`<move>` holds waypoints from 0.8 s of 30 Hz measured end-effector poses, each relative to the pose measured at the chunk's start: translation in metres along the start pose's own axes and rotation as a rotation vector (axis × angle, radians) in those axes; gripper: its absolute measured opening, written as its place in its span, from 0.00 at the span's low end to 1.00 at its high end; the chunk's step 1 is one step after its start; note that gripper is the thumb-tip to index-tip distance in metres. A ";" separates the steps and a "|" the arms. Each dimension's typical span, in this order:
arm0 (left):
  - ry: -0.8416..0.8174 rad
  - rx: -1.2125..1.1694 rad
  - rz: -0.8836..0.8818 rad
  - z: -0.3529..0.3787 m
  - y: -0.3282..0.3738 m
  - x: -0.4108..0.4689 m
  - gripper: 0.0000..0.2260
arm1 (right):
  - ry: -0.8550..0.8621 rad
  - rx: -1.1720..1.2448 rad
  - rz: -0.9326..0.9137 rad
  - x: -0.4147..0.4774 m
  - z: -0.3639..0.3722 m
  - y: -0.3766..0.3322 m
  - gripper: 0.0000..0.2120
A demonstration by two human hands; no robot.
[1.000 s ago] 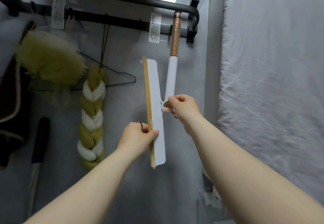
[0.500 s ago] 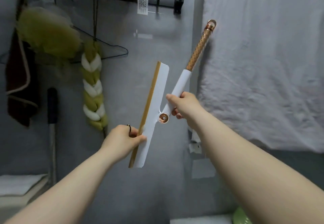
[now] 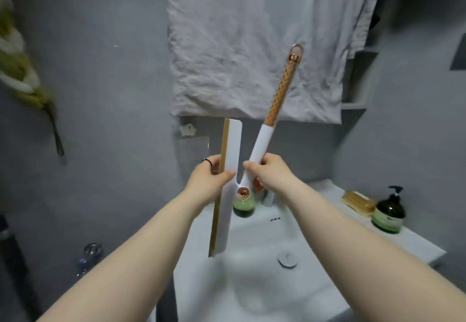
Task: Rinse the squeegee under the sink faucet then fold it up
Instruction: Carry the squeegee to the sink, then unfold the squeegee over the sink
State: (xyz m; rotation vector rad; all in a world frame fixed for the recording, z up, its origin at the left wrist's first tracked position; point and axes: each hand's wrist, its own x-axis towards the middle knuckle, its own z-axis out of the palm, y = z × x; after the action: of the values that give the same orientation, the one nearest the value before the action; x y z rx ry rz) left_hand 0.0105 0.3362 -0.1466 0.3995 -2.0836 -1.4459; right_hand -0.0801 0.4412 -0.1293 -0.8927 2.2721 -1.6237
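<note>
Both hands grip the squeegee (image 3: 230,170) in the head view, the only view given. Left hand (image 3: 210,179) is closed around the middle of the white blade, thumb on the near face and fingers wrapped behind the gold rubber edge; a dark ring shows on one finger. Right hand (image 3: 268,170) is closed around the lower white part of the handle, just above the copper-coloured hinge (image 3: 243,192).

Blade and handle form a narrow V that meets at the hinge, so the squeegee is partly folded, not flat. Its blade stands nearly upright, with its lower end hanging over the left part of the sink (image 3: 252,284). Its handle tilts up and to the right, and its patterned orange grip ends in a copper loop in front of a white cloth (image 3: 239,44) that hangs on the grey wall.

Below the hands lies the white basin, with its drain plug (image 3: 287,259) to the right of the blade's lower end. A green object (image 3: 243,205) sits at the back of the basin just under the hinge, and the faucet (image 3: 268,199) beside it is mostly hidden by the right hand. On the ledge to the right stand a dark pump bottle (image 3: 389,214) and, just behind it, a yellow brush (image 3: 358,200). No water is visible on the blade, though the frame is somewhat blurred.
</note>
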 end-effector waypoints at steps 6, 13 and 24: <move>0.014 -0.183 -0.107 0.079 -0.011 0.003 0.07 | -0.001 0.022 0.109 -0.020 -0.029 0.065 0.09; 0.008 -0.211 -0.137 0.142 -0.031 0.035 0.14 | 0.124 0.068 0.187 0.009 -0.048 0.121 0.12; -0.144 -0.147 -0.129 0.194 -0.080 0.088 0.15 | 0.244 0.138 0.229 0.060 -0.060 0.194 0.15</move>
State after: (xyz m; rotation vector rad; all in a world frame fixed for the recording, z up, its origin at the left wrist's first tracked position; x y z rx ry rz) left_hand -0.1818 0.4062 -0.2460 0.3872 -2.0774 -1.7380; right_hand -0.2261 0.4938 -0.2740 -0.4036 2.2789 -1.8387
